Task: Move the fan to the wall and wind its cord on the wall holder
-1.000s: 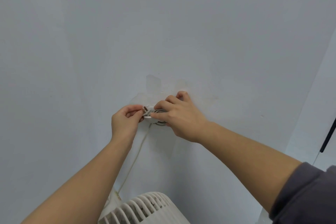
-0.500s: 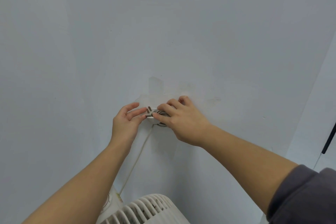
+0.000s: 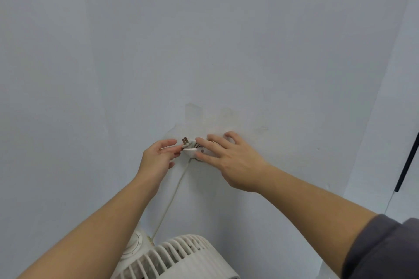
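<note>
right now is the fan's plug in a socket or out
Out: the plug sits at the wall holder with its prongs bare.

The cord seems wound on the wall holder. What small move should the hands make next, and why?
Probably draw both hands back gently. The cord runs from the fan up to the wall holder, the plug sits at its top, and the left hand and right hand touch it with straight fingers only.
</note>
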### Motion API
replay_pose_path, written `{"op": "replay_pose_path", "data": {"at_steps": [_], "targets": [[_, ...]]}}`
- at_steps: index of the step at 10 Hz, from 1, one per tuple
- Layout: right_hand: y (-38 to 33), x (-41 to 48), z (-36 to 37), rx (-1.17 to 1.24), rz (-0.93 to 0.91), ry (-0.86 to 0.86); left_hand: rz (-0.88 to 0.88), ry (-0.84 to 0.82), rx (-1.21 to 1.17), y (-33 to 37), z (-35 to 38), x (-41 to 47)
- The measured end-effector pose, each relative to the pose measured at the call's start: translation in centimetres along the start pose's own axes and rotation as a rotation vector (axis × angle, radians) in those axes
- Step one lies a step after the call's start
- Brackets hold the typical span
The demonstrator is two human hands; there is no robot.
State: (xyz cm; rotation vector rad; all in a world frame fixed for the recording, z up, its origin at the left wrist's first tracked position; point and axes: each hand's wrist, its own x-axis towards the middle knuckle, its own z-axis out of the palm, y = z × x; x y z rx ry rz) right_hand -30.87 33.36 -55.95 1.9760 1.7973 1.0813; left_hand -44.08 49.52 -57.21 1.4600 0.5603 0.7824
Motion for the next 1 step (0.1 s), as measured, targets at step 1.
{"op": "replay_pose_path", "data": {"at_steps": [1], "targets": [[-0.07,-0.41,-0.96,0.012,0.032,-0.046,-0.034,0.022,0.095,0.65,0.05,-0.83]]}}
